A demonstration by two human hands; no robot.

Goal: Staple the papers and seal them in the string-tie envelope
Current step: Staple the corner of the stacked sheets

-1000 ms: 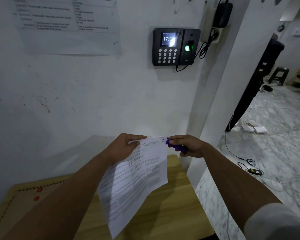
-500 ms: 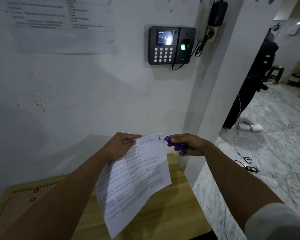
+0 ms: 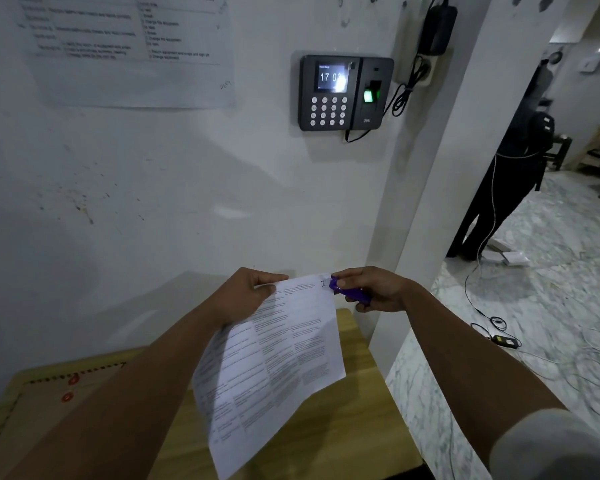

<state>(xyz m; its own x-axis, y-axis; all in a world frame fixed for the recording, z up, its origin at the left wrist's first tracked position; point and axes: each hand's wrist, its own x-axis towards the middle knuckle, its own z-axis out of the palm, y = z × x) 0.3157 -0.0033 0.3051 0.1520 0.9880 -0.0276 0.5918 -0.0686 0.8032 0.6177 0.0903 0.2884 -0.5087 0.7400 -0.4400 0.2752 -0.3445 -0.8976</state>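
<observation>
Pinched between thumb and fingers of the left hand (image 3: 248, 294), the papers (image 3: 274, 362) hang by their top edge and slope down toward seven o'clock, held up in the air over the wooden table (image 3: 326, 438). That hand's thumb lies on the printed face near the top left corner, with the curled fingers behind the sheet. The page carries columns of small print, too fine to read, and a short dark mark sits near its top right corner. At three o'clock from that corner, the right hand (image 3: 378, 289) curls round a purple stapler (image 3: 349, 291), its fingers wrapped over the body and its thumb on top. The stapler's nose meets the top right corner of the papers; whether it bites on the sheet or only touches it cannot be told. On the table at eight o'clock from the papers lies a tan board (image 3: 49, 407) with a dotted border and two red rings, partly hidden by the left forearm. On the white wall at twelve o'clock hangs a black keypad clock (image 3: 343, 93) with a lit screen and a green light, and at eleven o'clock a printed notice (image 3: 125, 50) is stuck up. At three o'clock, cables (image 3: 492, 323) trail over the marble floor (image 3: 551, 271).
</observation>
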